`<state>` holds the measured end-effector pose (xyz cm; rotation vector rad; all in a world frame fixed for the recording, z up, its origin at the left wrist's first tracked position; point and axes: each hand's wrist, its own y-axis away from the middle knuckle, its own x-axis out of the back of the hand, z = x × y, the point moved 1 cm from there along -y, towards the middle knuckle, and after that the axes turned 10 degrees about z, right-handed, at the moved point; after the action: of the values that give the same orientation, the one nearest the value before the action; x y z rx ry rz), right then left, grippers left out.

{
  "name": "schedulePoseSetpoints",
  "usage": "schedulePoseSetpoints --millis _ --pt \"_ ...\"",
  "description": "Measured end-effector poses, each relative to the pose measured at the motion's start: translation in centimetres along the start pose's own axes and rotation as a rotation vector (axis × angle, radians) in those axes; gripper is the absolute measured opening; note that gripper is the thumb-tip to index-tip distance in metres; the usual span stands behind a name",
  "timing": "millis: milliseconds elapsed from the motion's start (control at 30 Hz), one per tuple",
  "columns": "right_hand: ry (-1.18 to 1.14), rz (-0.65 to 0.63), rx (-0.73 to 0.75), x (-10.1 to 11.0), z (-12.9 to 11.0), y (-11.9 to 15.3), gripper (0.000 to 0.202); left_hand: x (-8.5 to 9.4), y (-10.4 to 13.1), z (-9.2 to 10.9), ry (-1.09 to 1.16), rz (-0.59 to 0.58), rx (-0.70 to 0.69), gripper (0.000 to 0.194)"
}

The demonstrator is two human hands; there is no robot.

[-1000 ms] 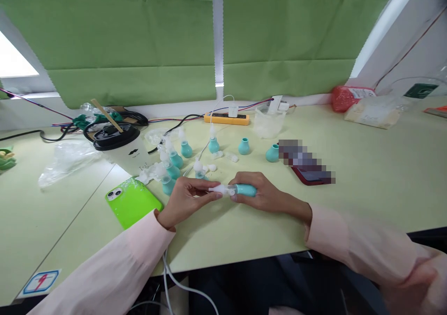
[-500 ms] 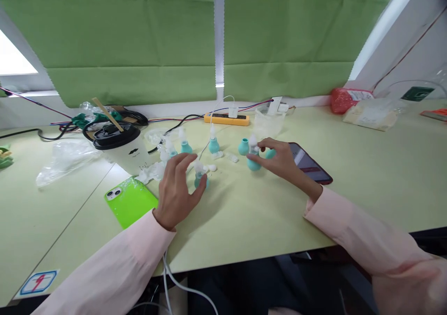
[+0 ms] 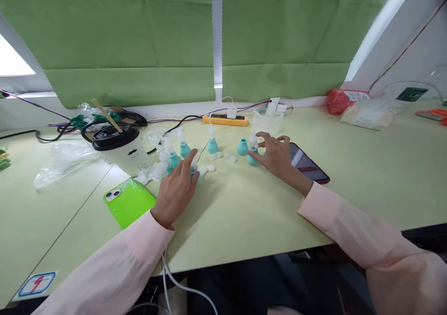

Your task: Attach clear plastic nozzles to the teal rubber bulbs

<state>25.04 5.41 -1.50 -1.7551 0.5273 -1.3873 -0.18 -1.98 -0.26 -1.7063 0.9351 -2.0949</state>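
My left hand (image 3: pixel 176 187) has its thumb and fingers round a small teal bulb nasal aspirator (image 3: pixel 196 171), which is partly hidden behind the fingers. On the right stands another aspirator (image 3: pixel 253 157), upright with a clear nozzle. My right hand (image 3: pixel 275 156) is beside it, thumb near the bulb and fingers spread apart by the nozzle. A teal bulb without a nozzle (image 3: pixel 242 147) stands just left of that one. Further aspirators (image 3: pixel 213 145) with clear tips stand in the middle and near my left hand. Small clear plastic parts (image 3: pixel 230 157) and white pieces (image 3: pixel 210 168) lie between the hands.
A white cup with a black lid (image 3: pixel 127 154) and a green phone case (image 3: pixel 129 202) are on the left. A phone (image 3: pixel 309 164) lies by my right hand. Behind are a yellow power strip (image 3: pixel 225 120), a clear tub (image 3: pixel 268 121) and a red package (image 3: pixel 340 102).
My left hand has closed round its aspirator, which has shifted slightly left. The fingers of my right hand have lifted and spread beside the standing aspirator. The view has shifted slightly.
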Motion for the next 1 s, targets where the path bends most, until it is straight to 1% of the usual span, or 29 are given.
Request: schedulePoseSetpoints --millis 100,167,367,467,533,567,633,667,700,733,800,867,933,1000 --pt "0.016 0.009 -0.011 -0.1 0.0 0.1 0.037 -0.2 0.0 0.0 -0.038 -0.031 0.011 0.055" --pt "0.026 0.015 -0.018 -0.1 -0.1 0.1 0.04 -0.2 0.0 0.0 -0.055 -0.027 0.003 0.055" --pt "0.073 0.047 -0.044 0.3 -0.4 -0.1 0.057 -0.2 -0.1 0.4 -0.06 0.059 -0.052 0.048" --pt "0.066 0.129 -0.03 1.2 -0.9 -0.1 0.058 -0.1 -0.1 0.4 -0.042 0.1 -0.099 0.042" --pt "0.002 0.179 0.06 1.8 -1.7 0.2 0.05 -0.1 0.0 0.3 -0.04 0.149 -0.179 0.037" --pt "-0.056 0.176 0.14 2.0 -2.2 0.4 0.044 -0.1 0.1 0.4 -0.042 0.182 -0.237 0.035" --pt "-0.187 0.115 0.331 2.0 -3.3 0.9 0.033 -0.2 0.4 0.5 -0.041 0.229 -0.384 0.032" --pt "-0.234 0.079 0.403 1.8 -3.7 1.1 0.032 -0.4 0.7 0.7 -0.031 0.229 -0.472 0.03" --pt "-0.259 0.049 0.446 1.5 -4.1 1.2 0.032 -0.6 0.9 0.9 -0.017 0.207 -0.56 0.029" --pt "-0.263 0.023 0.457 1.1 -4.5 1.3 0.034 -0.8 1.2 1.2 -0.005 0.162 -0.643 0.028" --pt "-0.255 -0.021 0.455 0.2 -5.0 1.4 0.037 -1.4 1.6 1.8 0.006 0.043 -0.753 0.028" --pt "-0.228 -0.094 0.476 -0.8 -5.5 1.3 0.04 -2.0 1.9 2.2 -0.007 -0.07 -0.757 0.03" --pt "-0.183 -0.185 0.505 -1.9 -6.1 1.2 0.042 -2.5 2.0 2.4 -0.017 -0.149 -0.702 0.033" --pt "-0.117 -0.28 0.461 -2.9 -6.4 1.0 0.043 -2.9 2.0 2.3 -0.004 -0.2 -0.647 0.035"
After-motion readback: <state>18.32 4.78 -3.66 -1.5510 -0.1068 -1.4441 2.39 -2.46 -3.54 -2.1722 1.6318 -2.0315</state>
